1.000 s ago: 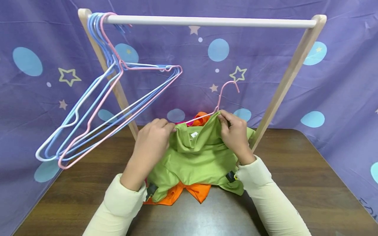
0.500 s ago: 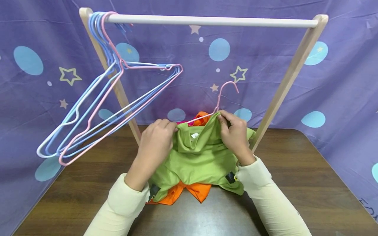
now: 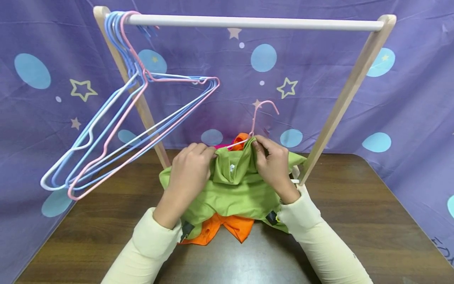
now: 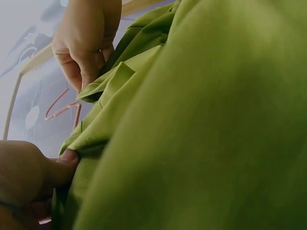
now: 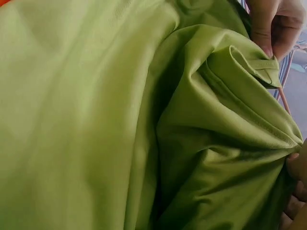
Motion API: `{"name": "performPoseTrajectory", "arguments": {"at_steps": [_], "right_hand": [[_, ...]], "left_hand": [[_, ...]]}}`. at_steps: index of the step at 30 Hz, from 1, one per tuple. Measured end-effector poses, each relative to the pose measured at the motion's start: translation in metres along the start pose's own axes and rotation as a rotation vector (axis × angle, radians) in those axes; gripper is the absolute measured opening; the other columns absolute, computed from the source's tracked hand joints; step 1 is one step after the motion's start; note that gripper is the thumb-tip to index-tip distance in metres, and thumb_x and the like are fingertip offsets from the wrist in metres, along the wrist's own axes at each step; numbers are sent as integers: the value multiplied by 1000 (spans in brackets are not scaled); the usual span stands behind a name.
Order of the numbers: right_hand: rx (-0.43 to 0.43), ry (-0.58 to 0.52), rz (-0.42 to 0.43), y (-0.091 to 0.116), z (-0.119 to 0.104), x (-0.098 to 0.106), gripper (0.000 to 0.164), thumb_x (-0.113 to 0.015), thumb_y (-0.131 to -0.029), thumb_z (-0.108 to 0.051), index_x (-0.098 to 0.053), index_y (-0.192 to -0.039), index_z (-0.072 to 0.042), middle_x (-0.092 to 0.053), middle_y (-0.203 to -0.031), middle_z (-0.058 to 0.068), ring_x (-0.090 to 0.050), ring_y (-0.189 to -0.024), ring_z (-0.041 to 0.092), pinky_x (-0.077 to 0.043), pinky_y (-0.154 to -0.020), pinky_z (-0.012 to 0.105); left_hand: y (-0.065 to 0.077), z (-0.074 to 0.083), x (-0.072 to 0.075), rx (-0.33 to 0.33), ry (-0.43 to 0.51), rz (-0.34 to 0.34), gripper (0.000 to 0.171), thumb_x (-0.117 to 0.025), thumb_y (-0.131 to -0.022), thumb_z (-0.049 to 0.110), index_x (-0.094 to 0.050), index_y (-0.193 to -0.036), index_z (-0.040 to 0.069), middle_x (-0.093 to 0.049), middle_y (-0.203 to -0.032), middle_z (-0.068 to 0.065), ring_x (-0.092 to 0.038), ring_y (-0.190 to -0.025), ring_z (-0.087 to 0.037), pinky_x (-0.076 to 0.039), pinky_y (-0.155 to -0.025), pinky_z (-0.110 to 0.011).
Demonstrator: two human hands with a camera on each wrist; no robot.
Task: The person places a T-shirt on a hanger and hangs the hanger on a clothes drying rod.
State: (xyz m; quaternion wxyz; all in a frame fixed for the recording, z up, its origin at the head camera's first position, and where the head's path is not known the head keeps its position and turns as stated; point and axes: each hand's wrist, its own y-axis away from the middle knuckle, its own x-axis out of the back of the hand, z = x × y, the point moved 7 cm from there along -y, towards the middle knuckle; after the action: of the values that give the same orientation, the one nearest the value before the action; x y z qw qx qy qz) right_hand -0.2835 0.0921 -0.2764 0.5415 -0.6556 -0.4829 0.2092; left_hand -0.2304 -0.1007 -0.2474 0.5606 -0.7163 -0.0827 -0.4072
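Note:
A green shirt (image 3: 230, 199) hangs between my two hands, its collar raised and a small white tag showing inside the neck. My left hand (image 3: 188, 171) pinches the left side of the neckline; in the left wrist view its thumb (image 4: 68, 157) presses on the cloth edge. On the other side, my right hand (image 3: 274, 165) pinches the neckline close to the neck of a pink hanger (image 3: 254, 118). The hanger's hook stands up out of the collar, leaning right. Most of its lower frame is hidden by the shirt.
Several blue, white and pink hangers (image 3: 106, 150) hang at the left end of the white rail (image 3: 248, 22). Wooden posts (image 3: 345, 98) hold the rail. Orange cloth (image 3: 237, 228) lies under the shirt on the brown table (image 3: 354, 221), with some magenta cloth behind.
The pink hanger's hook has shifted left and slightly down. My right hand has moved left with the collar, narrowing the gap between my hands. The shirt's left part has spread outward past my left hand.

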Motion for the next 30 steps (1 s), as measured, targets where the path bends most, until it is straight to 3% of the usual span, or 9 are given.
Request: {"name": "performPoseTrajectory", "arguments": {"at_steps": [4, 9, 13, 17, 22, 26, 30], "right_hand": [[39, -1, -34, -1, -1, -2, 13, -65, -97, 2, -75, -104, 5, -76, -95, 17, -72, -82, 28, -57, -73, 40], [143, 101, -143, 0, 0, -5, 18, -61, -99, 2, -72, -112, 6, -74, -97, 19, -71, -89, 33, -58, -78, 45], [171, 172, -203, 1, 6, -3, 20, -61, -97, 5, -70, -115, 6, -72, -95, 19, -69, -86, 35, -58, -76, 47], [164, 185, -254, 0, 11, -2, 21, -63, -97, 5, -69, -116, 7, -72, -98, 20, -68, -87, 36, -57, -78, 48], [93, 78, -333, -6, 16, 4, 30, -57, -98, 1, -67, -127, 5, -72, -107, 19, -66, -93, 32, -54, -83, 46], [30, 16, -333, -11, 24, 17, 41, -51, -93, 3, -66, -130, 1, -71, -118, 17, -64, -105, 31, -49, -92, 46], [55, 61, -313, -14, 30, 26, 35, -54, -90, 1, -71, -121, 1, -72, -115, 16, -65, -103, 32, -50, -91, 46]], "left_hand": [[0, -2, 1, 22, 5, 9, 11, -76, -88, 2, -77, -99, -1, -74, -91, -13, -65, -76, -27, -57, -68, -38], [0, -8, 6, 64, 18, 35, 13, -76, -86, 0, -77, -99, -3, -73, -90, -13, -66, -79, -29, -58, -69, -40], [-1, -12, 13, 75, 33, 63, 12, -77, -87, 1, -77, -98, -3, -72, -87, -14, -65, -76, -29, -58, -65, -40], [-2, -15, 15, 73, 43, 69, 11, -77, -88, 2, -77, -98, -2, -72, -86, -14, -64, -74, -28, -57, -63, -39], [-1, -22, 16, 108, 57, 52, 12, -78, -88, 5, -77, -99, -2, -73, -88, -13, -65, -76, -30, -57, -61, -41], [-1, -27, 21, 130, 75, 71, 12, -77, -89, 5, -77, -99, -2, -73, -88, -14, -66, -77, -32, -57, -61, -43], [-2, -32, 25, 136, 98, 102, 11, -76, -89, 4, -77, -98, -3, -73, -88, -15, -66, -75, -33, -57, -61, -44]]}}
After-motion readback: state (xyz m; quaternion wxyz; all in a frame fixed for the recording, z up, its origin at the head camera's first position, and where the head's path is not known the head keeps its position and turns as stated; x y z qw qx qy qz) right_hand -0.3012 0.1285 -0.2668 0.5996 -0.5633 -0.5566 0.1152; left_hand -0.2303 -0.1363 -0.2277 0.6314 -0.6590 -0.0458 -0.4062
